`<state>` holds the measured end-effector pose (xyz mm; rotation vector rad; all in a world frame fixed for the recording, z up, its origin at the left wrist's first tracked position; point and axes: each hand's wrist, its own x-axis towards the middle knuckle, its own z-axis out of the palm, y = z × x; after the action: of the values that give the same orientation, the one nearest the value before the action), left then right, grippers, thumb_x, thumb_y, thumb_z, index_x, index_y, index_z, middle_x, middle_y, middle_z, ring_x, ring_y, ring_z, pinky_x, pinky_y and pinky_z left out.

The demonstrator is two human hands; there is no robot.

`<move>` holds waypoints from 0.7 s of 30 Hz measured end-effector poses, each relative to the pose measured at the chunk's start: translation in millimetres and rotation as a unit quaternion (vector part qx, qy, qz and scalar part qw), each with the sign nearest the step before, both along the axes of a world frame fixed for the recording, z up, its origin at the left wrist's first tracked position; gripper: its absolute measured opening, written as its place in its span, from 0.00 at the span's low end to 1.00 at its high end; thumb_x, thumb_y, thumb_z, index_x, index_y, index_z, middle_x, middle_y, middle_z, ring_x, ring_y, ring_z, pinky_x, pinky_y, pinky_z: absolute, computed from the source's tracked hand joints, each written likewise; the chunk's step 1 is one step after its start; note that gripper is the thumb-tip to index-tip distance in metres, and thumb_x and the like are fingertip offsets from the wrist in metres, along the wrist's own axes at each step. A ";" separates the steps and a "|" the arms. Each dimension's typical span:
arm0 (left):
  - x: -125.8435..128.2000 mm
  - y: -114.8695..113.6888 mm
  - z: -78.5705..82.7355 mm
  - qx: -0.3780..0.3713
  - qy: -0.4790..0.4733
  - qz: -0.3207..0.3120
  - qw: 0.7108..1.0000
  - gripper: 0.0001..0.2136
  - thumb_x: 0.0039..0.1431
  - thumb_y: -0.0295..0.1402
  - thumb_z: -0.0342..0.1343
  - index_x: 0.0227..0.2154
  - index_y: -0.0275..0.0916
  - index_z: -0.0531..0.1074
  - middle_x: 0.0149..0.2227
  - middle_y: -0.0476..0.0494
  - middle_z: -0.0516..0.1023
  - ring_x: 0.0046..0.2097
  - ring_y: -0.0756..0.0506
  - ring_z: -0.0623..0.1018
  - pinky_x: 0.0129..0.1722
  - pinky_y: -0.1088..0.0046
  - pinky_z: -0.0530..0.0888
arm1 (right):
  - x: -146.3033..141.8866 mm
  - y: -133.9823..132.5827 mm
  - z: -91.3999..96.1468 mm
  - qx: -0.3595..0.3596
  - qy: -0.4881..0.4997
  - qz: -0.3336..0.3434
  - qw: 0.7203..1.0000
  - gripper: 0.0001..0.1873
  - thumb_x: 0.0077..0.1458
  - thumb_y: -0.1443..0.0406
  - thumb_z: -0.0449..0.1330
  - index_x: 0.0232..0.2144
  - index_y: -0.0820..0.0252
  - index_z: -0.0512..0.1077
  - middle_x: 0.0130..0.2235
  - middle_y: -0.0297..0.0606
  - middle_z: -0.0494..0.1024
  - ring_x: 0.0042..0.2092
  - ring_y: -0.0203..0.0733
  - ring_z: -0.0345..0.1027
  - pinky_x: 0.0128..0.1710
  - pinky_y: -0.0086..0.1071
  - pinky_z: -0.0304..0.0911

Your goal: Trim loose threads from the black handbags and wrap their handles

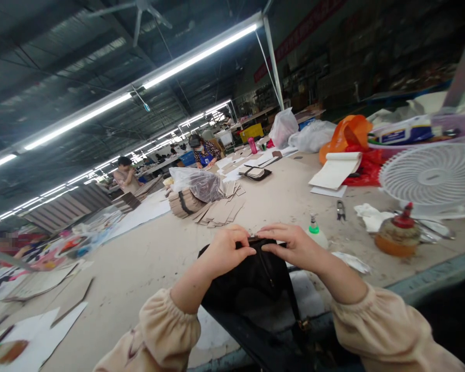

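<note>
A black bag (248, 294) with a zipper and a strap with a gold-coloured buckle lies at the near table edge, partly hanging below it. My left hand (228, 248) pinches the bag's top edge, thumb and fingers closed. Just to its right, my right hand (290, 245) grips the same edge, the thumb below and the fingers above. A small brown strip shows between the two hands at the rim. Beyond the right hand stands a bottle with a green collar (316, 232).
Right of me are thread snips (340, 211), an amber glue bottle (399, 232), a white fan (434, 175) and a notepad (336, 170). Ahead lie brown pieces in a strapped bundle (186, 203) and plastic bags (197, 182). Co-workers (205, 152) are farther off. Cardboard sheets (73, 302) lie left.
</note>
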<state>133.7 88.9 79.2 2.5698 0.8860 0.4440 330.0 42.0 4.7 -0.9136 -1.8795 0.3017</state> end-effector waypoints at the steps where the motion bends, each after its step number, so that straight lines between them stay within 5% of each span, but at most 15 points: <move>1: 0.1 -0.1 -0.3 0.003 0.002 0.003 1.000 0.07 0.49 0.32 0.59 0.19 0.38 0.70 0.35 0.47 0.75 0.38 0.48 0.73 0.42 0.73 0.69 | -1.5 0.5 -0.1 0.006 -0.010 -0.004 1.000 0.15 0.55 0.64 0.55 0.46 0.53 0.72 0.45 0.41 0.74 0.46 0.41 0.68 0.46 0.35 0.64; 8: 1.0 3.0 -2.6 0.017 0.007 0.000 1.000 0.10 0.50 0.31 0.56 0.17 0.38 0.66 0.32 0.49 0.74 0.34 0.51 0.72 0.37 0.76 0.68 | -6.3 -0.3 3.9 -0.011 -0.001 0.005 1.000 0.10 0.55 0.64 0.56 0.38 0.55 0.76 0.41 0.39 0.77 0.42 0.39 0.70 0.43 0.31 0.65; 14: 3.1 6.8 -1.5 0.022 0.041 0.022 0.999 0.11 0.51 0.32 0.55 0.16 0.38 0.65 0.30 0.49 0.74 0.33 0.50 0.72 0.36 0.75 0.67 | -3.6 2.0 -3.9 -0.113 0.089 -0.066 0.987 0.23 0.49 0.61 0.61 0.49 0.58 0.70 0.38 0.37 0.79 0.37 0.40 0.72 0.39 0.32 0.67; 21: 5.4 12.4 -3.3 0.033 0.051 0.029 0.998 0.10 0.51 0.31 0.55 0.17 0.38 0.65 0.29 0.50 0.74 0.33 0.51 0.71 0.35 0.76 0.65 | -0.2 3.8 -6.7 -0.146 0.091 -0.074 0.982 0.11 0.48 0.59 0.61 0.34 0.56 0.78 0.35 0.35 0.80 0.37 0.43 0.72 0.36 0.31 0.66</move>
<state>139.2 101.4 75.9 2.6533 1.0010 0.3663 329.8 45.8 -2.0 -1.1751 -1.6156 0.5604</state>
